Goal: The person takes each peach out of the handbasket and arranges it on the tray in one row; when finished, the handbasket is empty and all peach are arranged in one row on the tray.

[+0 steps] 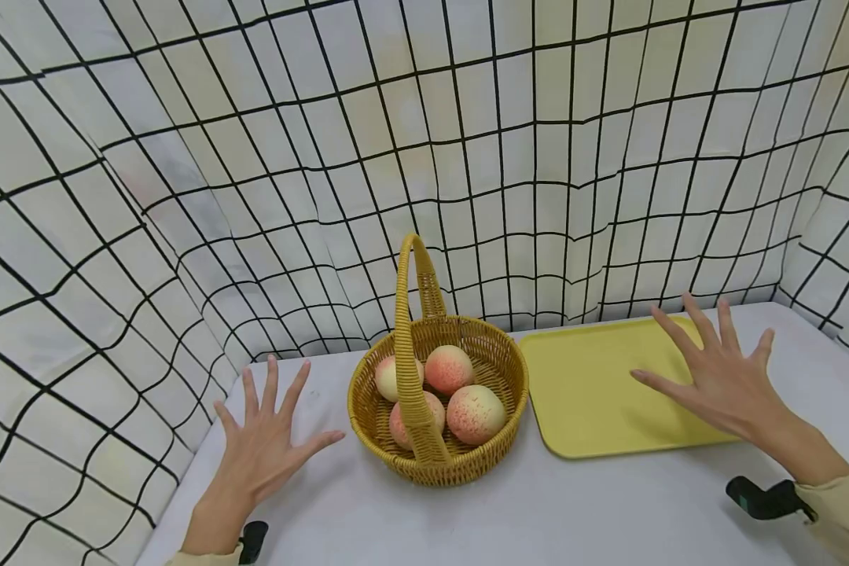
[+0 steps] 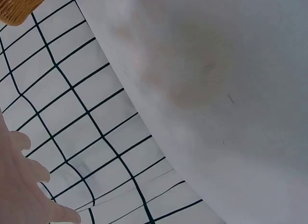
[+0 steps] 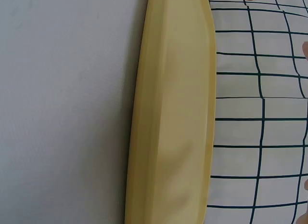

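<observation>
A yellow wicker basket [image 1: 368,440] with a tall arched handle [image 1: 405,314] stands mid-table. Inside it lie several pink-and-cream peaches [image 1: 476,414]. To the basket's right lies a flat yellow tray [image 1: 587,393], also seen edge-on in the right wrist view. My left hand [image 1: 262,452] is held with fingers spread to the left of the basket, its thumb pointing towards the rim, and holds nothing. Over the right part of the tray my right hand [image 1: 725,385] hovers, fingers splayed and nothing in it; its shadow falls on the tray.
A white cloth covers the table [image 1: 538,519]. White sheeting with a black grid [image 1: 467,157] rises behind it and at both sides. Dark camera mounts [image 1: 760,498] sit at both wrists, next to cream sleeves [image 1: 845,511].
</observation>
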### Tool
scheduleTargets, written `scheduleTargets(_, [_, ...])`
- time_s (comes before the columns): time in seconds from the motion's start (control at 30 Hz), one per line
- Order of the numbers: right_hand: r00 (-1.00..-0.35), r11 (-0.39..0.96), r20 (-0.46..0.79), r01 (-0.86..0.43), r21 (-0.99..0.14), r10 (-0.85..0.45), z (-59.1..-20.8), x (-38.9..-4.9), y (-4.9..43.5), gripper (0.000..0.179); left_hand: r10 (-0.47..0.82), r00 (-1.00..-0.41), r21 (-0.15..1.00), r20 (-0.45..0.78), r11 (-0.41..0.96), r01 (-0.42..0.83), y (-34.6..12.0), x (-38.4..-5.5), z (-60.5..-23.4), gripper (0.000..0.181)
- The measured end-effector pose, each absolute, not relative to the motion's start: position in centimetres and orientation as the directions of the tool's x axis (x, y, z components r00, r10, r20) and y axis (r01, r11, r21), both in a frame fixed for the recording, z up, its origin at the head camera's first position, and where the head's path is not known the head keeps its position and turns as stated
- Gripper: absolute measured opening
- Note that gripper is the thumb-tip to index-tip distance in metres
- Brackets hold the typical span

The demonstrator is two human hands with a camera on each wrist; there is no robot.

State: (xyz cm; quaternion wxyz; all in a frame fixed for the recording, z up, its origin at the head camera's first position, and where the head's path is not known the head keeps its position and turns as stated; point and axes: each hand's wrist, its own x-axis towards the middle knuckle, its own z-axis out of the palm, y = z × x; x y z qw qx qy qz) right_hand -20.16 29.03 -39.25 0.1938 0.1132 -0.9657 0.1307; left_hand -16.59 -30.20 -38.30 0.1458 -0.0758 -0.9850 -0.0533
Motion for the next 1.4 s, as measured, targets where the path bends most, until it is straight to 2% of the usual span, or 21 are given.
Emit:
scheduleTargets(0.13, [-0.904,0.939,0.392,-0.270,-0.213,-0.171,-39.2,-20.3,29.0,0.101,0.138,-0.952,0.118,0.273,0.977,0.175,-29.9,-16.5,-37.8,0.109])
scheduleTargets(0.23, [-0.909,0.936,0.379,-0.272,-0.221,-0.175,-39.0,-20.4,28.3,0.100,0.156,-0.953,0.204,0.261,0.956,0.213,-29.1,-16.5,-37.4,0.110])
scheduleTargets(0.3, [-0.902,0.928,0.386,-0.294,-0.229,-0.191,-38.8,-20.4,27.5,0.099,0.163,-0.955,0.303,0.248,0.923,0.236,-28.4,-16.5,-37.3,0.109])
scheduleTargets(0.4, [-0.868,0.890,0.425,-0.384,-0.247,-0.257,-38.1,-20.5,25.3,0.094,0.174,-0.958,0.523,0.226,0.808,0.270,-26.9,-16.8,-37.5,0.104])
scheduleTargets(0.5, [-0.815,0.791,0.444,-0.529,-0.308,-0.373,-37.1,-20.5,22.6,0.083,0.177,-0.964,0.725,0.197,0.636,0.264,-25.3,-17.4,-38.2,0.100])
scheduleTargets(0.6, [-0.762,0.655,0.419,-0.643,-0.398,-0.494,-36.1,-20.1,19.8,0.074,0.175,-0.971,0.833,0.163,0.503,0.230,-24.2,-18.0,-39.1,0.104])
scheduleTargets(0.8, [-0.668,0.469,0.402,-0.734,-0.490,-0.626,-34.2,-20.2,15.1,0.075,0.205,-0.978,0.902,0.047,0.411,0.130,-23.6,-18.5,-40.1,0.124])
scheduleTargets(1.13, [-0.575,0.243,0.344,-0.709,-0.662,-0.742,-33.2,-22.9,10.7,0.071,0.235,-0.972,0.927,-0.004,0.365,0.084,-23.2,-18.9,-40.4,0.130])
scheduleTargets(1.27, [-0.549,0.235,0.269,-0.679,-0.695,-0.791,-34.2,-23.8,9.7,0.067,0.222,-0.975,0.926,-0.020,0.371,0.066,-23.2,-19.0,-40.4,0.132])
scheduleTargets(1.4, [-0.520,0.295,0.168,-0.689,-0.662,-0.837,-35.5,-24.3,9.1,0.057,0.210,-0.978,0.922,-0.019,0.381,0.064,-23.4,-19.0,-40.5,0.132])
